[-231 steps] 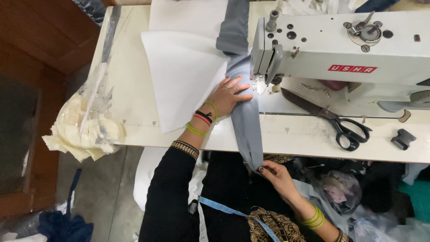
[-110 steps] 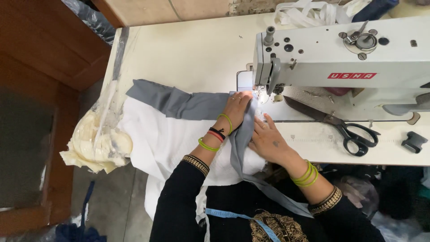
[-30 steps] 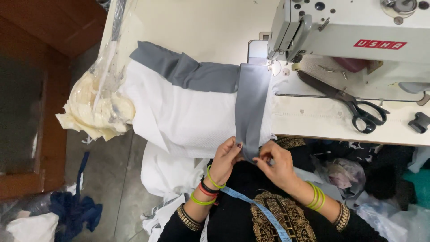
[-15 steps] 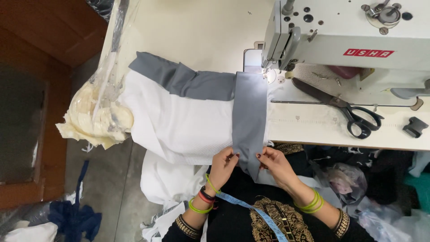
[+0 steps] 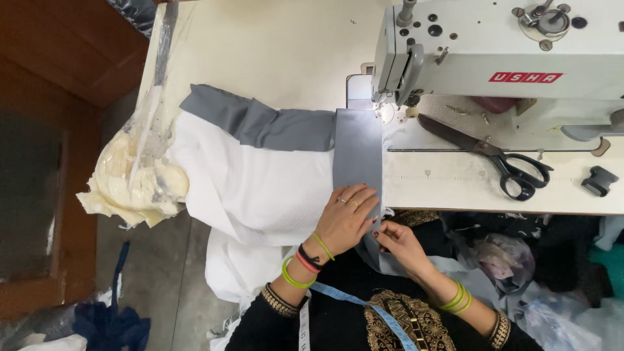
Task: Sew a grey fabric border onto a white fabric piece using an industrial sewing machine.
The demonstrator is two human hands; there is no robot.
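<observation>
Hands: left hand [image 5: 348, 218] flat on grey strip [image 5: 357, 153], right hand [image 5: 396, 242] prob. pinching its end.

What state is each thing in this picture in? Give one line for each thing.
Grey strip: flat, running up to the needle.
White cloth: spread, hanging off the table edge.
Scissors: closed, lying flat.
Left hand: pressing the strip.
Right hand: pinching the strip's end.

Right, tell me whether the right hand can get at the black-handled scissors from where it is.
Probably yes: the scissors lie in the open on the table, beyond the right hand, which pinches the grey strip at the table edge.
</observation>
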